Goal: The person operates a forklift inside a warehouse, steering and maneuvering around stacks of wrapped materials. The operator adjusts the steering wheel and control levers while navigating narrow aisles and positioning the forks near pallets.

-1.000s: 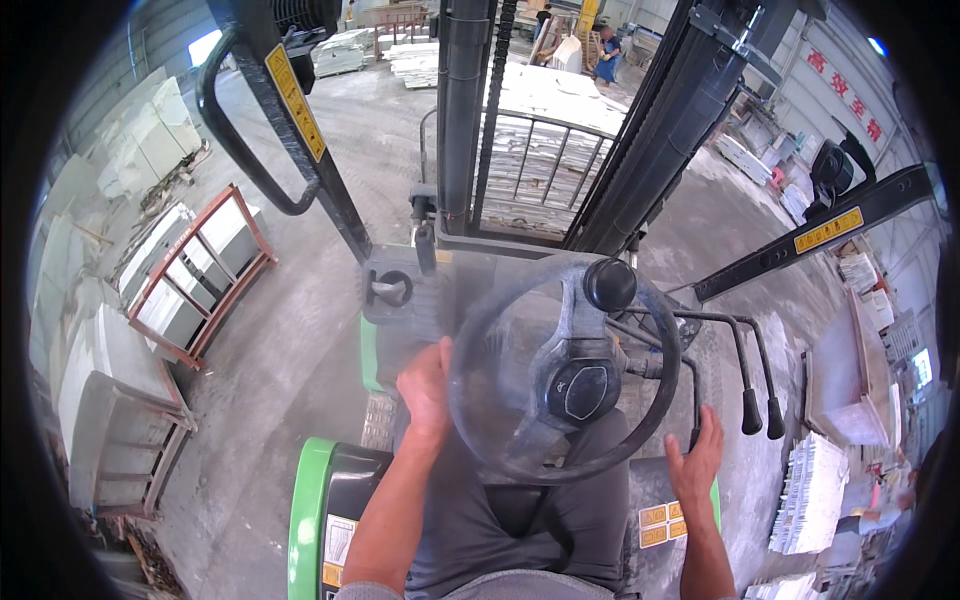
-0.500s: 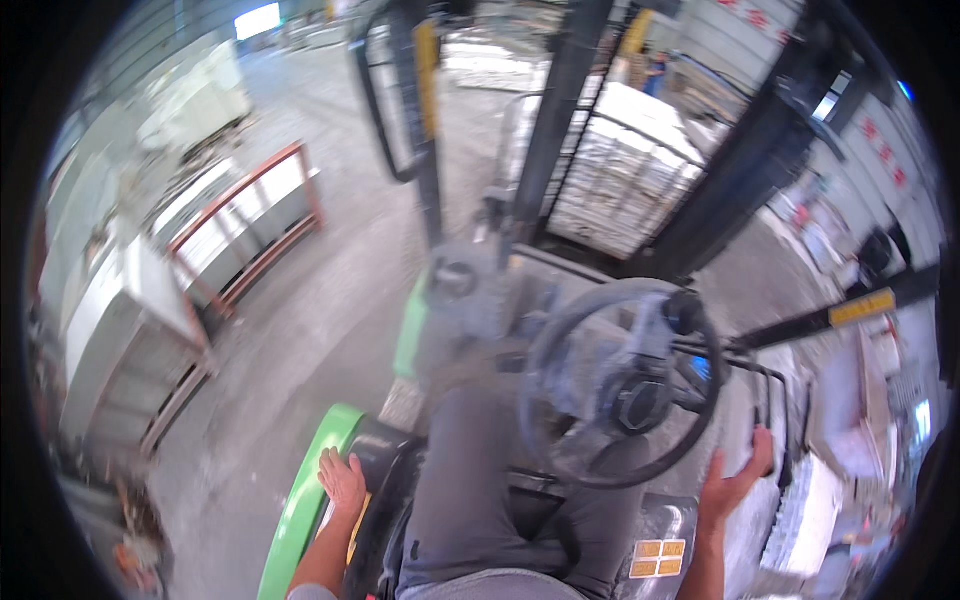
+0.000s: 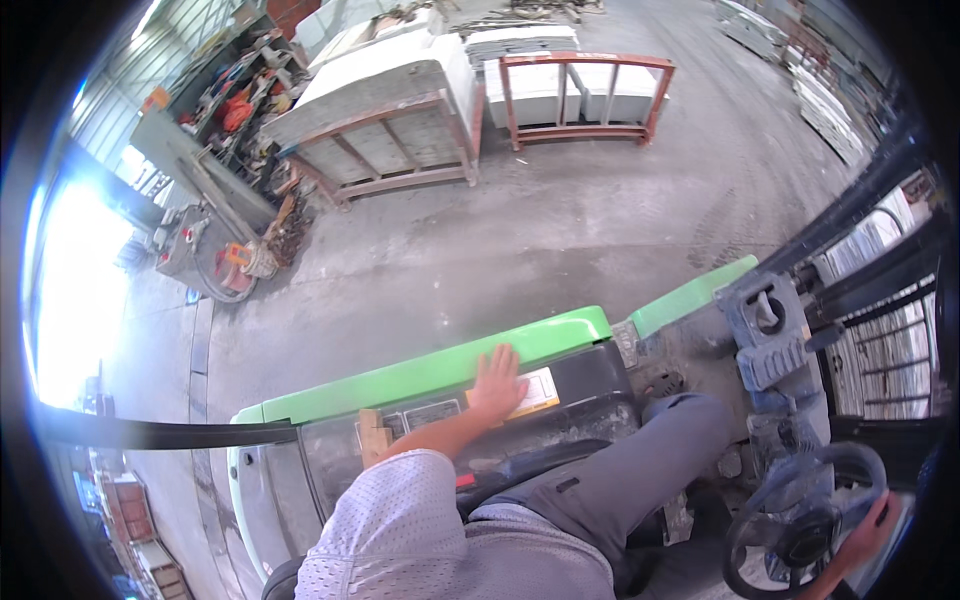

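Observation:
I sit on a green forklift and look down over its left side. My left hand (image 3: 497, 385) lies flat, fingers spread, on the green side panel (image 3: 420, 375), partly over a yellow and white label. My right hand (image 3: 866, 533) is at the lower right, wrapped on the right rim of the black steering wheel (image 3: 790, 530). My grey trouser leg (image 3: 640, 470) stretches toward the pedals. The grey dashboard column (image 3: 770, 340) stands above the wheel.
Two red metal racks (image 3: 585, 95) holding pale stone slabs (image 3: 385, 95) stand on the concrete floor (image 3: 520, 230) ahead-left. A grey machine with hoses (image 3: 205, 245) sits at the left. The forklift's black mast (image 3: 880, 260) rises at the right, with more slabs beyond it.
My view has swung far to the left. My left hand left the steering wheel and now rests on the green side panel. My right hand has moved onto the wheel.

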`<action>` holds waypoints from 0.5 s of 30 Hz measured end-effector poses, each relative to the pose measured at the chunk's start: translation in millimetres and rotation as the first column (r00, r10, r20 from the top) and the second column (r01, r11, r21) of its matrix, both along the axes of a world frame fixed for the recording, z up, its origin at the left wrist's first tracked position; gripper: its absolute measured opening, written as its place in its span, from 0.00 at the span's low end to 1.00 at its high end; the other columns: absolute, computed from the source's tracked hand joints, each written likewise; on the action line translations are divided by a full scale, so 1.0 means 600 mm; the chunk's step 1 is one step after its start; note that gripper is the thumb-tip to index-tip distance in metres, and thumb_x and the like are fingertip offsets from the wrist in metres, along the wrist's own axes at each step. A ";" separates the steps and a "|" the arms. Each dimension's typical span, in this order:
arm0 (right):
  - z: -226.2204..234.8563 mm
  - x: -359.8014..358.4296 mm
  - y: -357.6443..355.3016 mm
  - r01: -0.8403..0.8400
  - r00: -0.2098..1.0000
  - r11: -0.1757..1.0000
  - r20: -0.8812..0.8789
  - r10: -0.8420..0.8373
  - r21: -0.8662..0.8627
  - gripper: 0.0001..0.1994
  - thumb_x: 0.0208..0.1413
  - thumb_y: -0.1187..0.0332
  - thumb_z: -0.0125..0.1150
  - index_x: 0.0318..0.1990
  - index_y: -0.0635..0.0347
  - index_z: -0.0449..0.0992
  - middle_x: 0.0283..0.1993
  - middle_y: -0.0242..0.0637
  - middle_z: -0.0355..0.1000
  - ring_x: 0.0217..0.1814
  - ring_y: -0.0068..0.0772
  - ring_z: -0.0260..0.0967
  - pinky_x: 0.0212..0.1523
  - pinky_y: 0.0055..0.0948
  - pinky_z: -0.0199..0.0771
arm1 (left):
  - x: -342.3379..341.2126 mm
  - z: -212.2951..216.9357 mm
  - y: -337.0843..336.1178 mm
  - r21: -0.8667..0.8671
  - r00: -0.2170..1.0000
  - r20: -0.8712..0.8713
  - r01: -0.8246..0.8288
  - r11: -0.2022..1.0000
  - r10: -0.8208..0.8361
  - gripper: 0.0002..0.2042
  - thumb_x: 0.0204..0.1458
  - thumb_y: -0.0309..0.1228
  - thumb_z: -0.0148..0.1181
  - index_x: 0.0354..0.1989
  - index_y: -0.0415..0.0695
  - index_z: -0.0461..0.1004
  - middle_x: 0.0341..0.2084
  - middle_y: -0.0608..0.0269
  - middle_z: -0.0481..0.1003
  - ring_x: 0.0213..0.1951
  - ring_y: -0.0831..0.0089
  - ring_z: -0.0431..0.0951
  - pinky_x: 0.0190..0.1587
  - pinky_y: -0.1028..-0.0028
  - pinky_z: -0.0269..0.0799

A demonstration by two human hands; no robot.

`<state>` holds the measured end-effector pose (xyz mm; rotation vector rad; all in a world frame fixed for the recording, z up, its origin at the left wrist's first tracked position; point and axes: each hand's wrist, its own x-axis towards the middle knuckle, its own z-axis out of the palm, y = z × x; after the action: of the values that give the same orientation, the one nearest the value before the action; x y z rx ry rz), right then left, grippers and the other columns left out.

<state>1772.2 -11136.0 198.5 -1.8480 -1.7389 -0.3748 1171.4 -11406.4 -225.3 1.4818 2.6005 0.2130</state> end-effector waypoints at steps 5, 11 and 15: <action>0.002 0.045 -0.058 -0.173 0.976 0.985 0.132 0.171 0.006 0.13 0.68 0.63 0.60 0.50 0.64 0.78 0.49 0.43 0.76 0.52 0.43 0.73 0.54 0.37 0.72 | 0.015 0.046 0.003 0.002 0.998 -0.047 0.032 0.999 -0.032 0.33 0.65 0.50 0.46 0.68 0.34 0.62 0.73 0.43 0.55 0.76 0.51 0.50 0.73 0.44 0.47; -0.057 -0.011 -0.229 -0.196 0.976 0.979 0.106 0.190 0.053 0.11 0.66 0.64 0.63 0.44 0.64 0.78 0.43 0.44 0.76 0.47 0.46 0.73 0.48 0.41 0.72 | -0.001 0.078 0.024 -0.055 0.999 -0.035 0.033 0.998 -0.035 0.34 0.64 0.51 0.47 0.69 0.34 0.61 0.74 0.44 0.54 0.76 0.52 0.48 0.74 0.44 0.45; -0.124 -0.134 -0.313 -0.203 0.979 0.976 0.039 0.200 0.078 0.11 0.64 0.64 0.65 0.39 0.65 0.79 0.40 0.45 0.75 0.43 0.47 0.72 0.44 0.43 0.73 | -0.018 0.092 0.040 -0.150 0.998 -0.052 0.014 0.989 -0.022 0.35 0.64 0.51 0.47 0.71 0.36 0.60 0.75 0.46 0.52 0.77 0.53 0.47 0.75 0.45 0.43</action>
<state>1691.9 -11324.0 124.3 -1.5990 -1.8830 -0.3883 1160.4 -11382.7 -170.4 1.4782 2.5782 -0.0242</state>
